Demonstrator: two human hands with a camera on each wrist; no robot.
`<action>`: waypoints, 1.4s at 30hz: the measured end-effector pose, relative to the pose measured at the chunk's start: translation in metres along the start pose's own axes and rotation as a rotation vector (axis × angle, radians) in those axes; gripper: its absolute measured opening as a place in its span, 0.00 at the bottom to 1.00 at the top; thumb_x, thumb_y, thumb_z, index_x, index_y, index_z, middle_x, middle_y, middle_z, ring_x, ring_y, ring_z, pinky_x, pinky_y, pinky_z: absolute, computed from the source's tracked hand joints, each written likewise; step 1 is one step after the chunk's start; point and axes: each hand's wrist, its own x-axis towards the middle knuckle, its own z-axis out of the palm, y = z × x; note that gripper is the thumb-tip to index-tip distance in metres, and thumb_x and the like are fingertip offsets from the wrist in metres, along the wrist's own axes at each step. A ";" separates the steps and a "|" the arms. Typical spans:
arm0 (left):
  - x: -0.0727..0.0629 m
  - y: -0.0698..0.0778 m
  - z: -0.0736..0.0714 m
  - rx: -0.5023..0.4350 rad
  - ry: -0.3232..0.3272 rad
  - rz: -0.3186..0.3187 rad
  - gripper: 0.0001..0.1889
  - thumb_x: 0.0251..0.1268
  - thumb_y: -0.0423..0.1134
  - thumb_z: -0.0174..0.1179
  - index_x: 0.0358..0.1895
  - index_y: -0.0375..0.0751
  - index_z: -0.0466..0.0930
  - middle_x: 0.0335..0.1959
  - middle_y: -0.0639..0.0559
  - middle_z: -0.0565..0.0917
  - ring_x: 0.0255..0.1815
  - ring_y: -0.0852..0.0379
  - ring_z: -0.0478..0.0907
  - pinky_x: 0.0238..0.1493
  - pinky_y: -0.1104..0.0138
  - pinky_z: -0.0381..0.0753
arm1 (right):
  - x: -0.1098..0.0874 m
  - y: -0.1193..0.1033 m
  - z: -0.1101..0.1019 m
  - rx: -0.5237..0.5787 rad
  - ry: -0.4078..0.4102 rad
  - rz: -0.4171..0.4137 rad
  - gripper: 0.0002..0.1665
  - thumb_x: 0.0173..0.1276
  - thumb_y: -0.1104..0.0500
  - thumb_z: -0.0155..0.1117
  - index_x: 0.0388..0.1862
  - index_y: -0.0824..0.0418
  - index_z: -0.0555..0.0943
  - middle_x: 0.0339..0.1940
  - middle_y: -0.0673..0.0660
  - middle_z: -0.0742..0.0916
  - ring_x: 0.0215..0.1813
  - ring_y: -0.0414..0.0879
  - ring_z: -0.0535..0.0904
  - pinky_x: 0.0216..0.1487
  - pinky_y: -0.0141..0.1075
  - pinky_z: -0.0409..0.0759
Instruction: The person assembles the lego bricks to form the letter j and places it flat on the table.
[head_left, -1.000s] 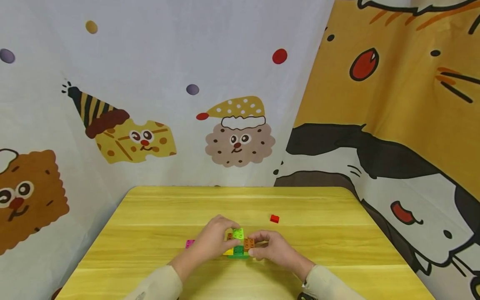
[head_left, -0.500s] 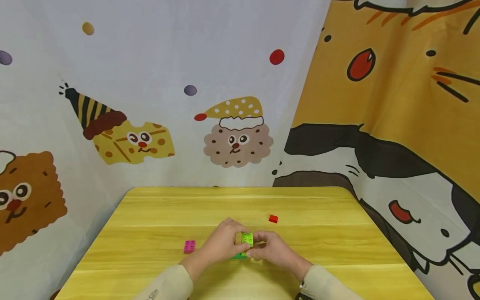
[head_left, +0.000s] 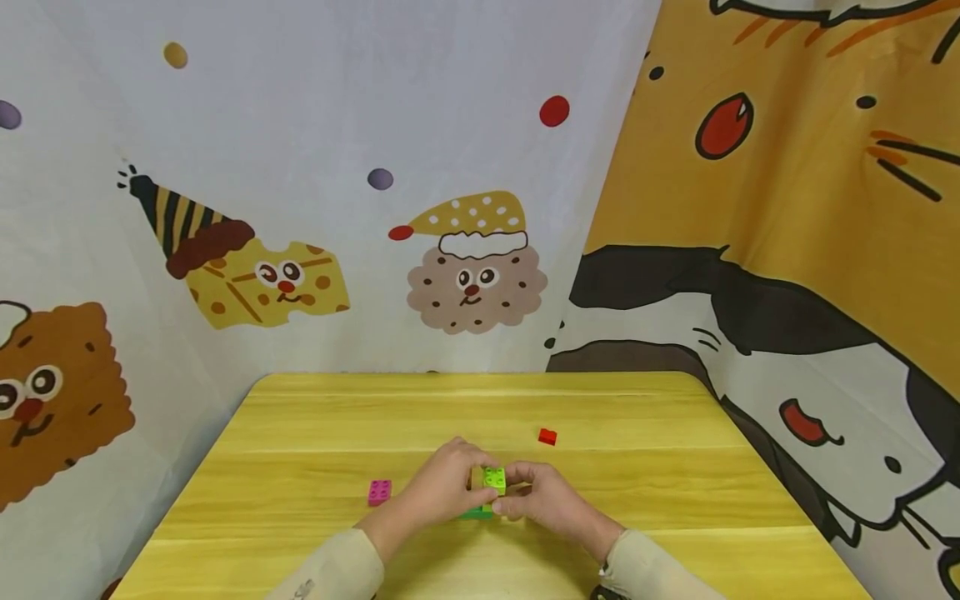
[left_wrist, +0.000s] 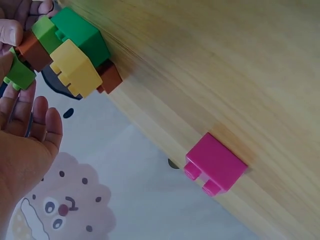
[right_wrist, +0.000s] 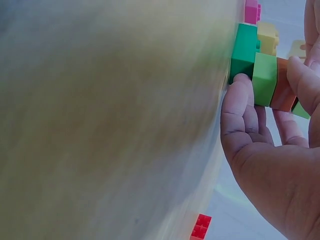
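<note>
Far left on the wood-grain table [head_left: 315,417], streaked lengthwise with rounded corners: pink brick [head_left: 379,492] sitting alone, glossy, blocky, round studs showing. Beside it, left hand [head_left: 450,479] reaching in from a pale sleeve, pinching the lime brick [head_left: 494,480] between thumb and fingers. The lime brick is topping a column: brown brick [left_wrist: 34,51] below it, then light green brick [left_wrist: 46,34], all resting on a longer dark green base [left_wrist: 82,37], smooth-sided. Yellow brick [left_wrist: 76,67], squared with studs, is rising from the base to the column's left; second brown brick [left_wrist: 110,76] is showing partly behind it. Right hand [head_left: 543,500] is gripping the brown brick under the lime one, other fingers curling near the base. Rightmost, farther back: red brick [head_left: 547,437], small, studded, lying apart.
</note>
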 end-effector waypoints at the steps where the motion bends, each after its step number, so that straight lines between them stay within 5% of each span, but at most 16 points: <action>1: 0.000 0.000 0.000 0.002 -0.002 0.002 0.18 0.51 0.53 0.65 0.48 0.59 0.80 0.41 0.66 0.82 0.37 0.62 0.72 0.39 0.73 0.75 | 0.000 0.000 0.000 0.001 0.001 -0.002 0.22 0.54 0.49 0.69 0.47 0.52 0.78 0.48 0.56 0.81 0.45 0.50 0.81 0.41 0.45 0.82; 31: -0.002 -0.004 0.004 -0.082 -0.041 0.006 0.20 0.50 0.48 0.67 0.49 0.57 0.79 0.31 0.62 0.78 0.25 0.69 0.70 0.21 0.80 0.72 | -0.001 -0.002 0.002 -0.023 0.017 0.004 0.22 0.53 0.50 0.70 0.48 0.51 0.78 0.48 0.55 0.82 0.44 0.48 0.81 0.39 0.43 0.82; 37: -0.003 -0.006 0.006 -0.112 -0.036 0.007 0.17 0.51 0.47 0.66 0.48 0.57 0.79 0.31 0.62 0.79 0.25 0.65 0.71 0.21 0.79 0.72 | -0.003 -0.003 -0.001 0.060 -0.061 0.023 0.23 0.62 0.48 0.61 0.54 0.53 0.74 0.52 0.57 0.80 0.50 0.53 0.79 0.46 0.46 0.81; 42: -0.003 -0.007 0.007 -0.131 -0.031 -0.014 0.16 0.50 0.45 0.67 0.46 0.57 0.80 0.26 0.61 0.76 0.23 0.66 0.70 0.19 0.78 0.71 | -0.003 -0.006 -0.002 0.124 -0.051 0.087 0.26 0.65 0.41 0.53 0.55 0.56 0.74 0.44 0.60 0.81 0.45 0.56 0.79 0.47 0.45 0.80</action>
